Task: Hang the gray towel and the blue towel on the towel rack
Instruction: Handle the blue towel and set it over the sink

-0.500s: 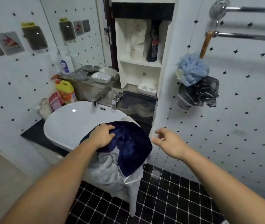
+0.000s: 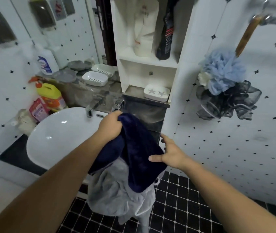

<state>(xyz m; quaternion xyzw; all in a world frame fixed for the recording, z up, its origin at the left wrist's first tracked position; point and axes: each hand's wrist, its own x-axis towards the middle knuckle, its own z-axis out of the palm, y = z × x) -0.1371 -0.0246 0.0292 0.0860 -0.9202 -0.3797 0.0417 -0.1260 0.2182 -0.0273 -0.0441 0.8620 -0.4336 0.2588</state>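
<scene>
A dark blue towel [image 2: 133,148] hangs lifted above the sink's right edge, with my left hand [image 2: 111,124] shut on its top fold. My right hand [image 2: 171,153] is at the towel's right side, thumb pressed on the cloth and fingers spread behind its edge. Below it a crumpled gray towel [image 2: 117,190] droops over the basin's front toward the floor. The chrome towel rack [image 2: 275,21] is high at the top right on the tiled wall, far from both hands.
White sink basin [image 2: 58,140] with faucet [image 2: 93,105] at left. Bottles and soap dishes crowd the ledge behind. A white shelf niche [image 2: 147,69] stands ahead. Blue and dark bath puffs [image 2: 223,88] hang from a wooden handle under the rack. Black tiled floor lies below.
My left hand has lifted the blue towel up off the gray one. My right hand has moved in to touch the towel's right edge. The view has come closer.
</scene>
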